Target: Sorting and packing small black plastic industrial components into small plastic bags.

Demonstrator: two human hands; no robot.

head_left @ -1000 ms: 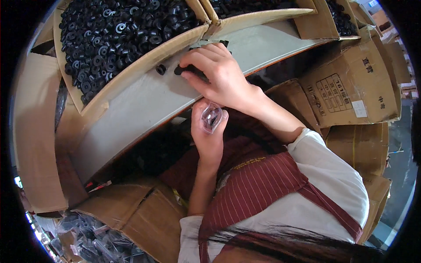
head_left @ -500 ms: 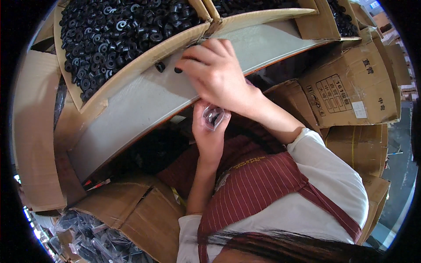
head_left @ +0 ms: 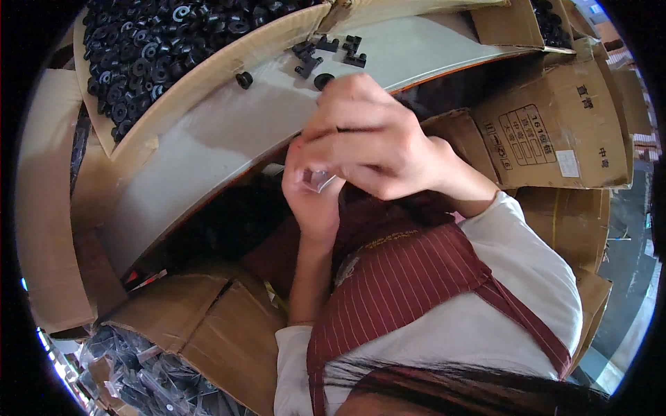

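Note:
My left hand (head_left: 311, 201) holds a small clear plastic bag (head_left: 318, 180) in front of my chest, just below the grey table edge. My right hand (head_left: 371, 139) is closed over the top of the bag, fingers curled, touching the left hand; what it holds is hidden. Several small black rubber parts (head_left: 326, 52) lie loose on the grey table top (head_left: 229, 132) above my hands. A cardboard tray (head_left: 229, 59) full of black round parts (head_left: 152, 48) stands at the upper left.
Printed cardboard boxes (head_left: 548, 132) are stacked to the right. Another open box (head_left: 208, 326) sits at my lower left, with bagged black parts (head_left: 132, 381) beneath it. A second tray of black parts (head_left: 551, 24) stands top right.
My right hand has come back from the loose black parts on the table down to the bag in my left hand. The left hand stayed almost still.

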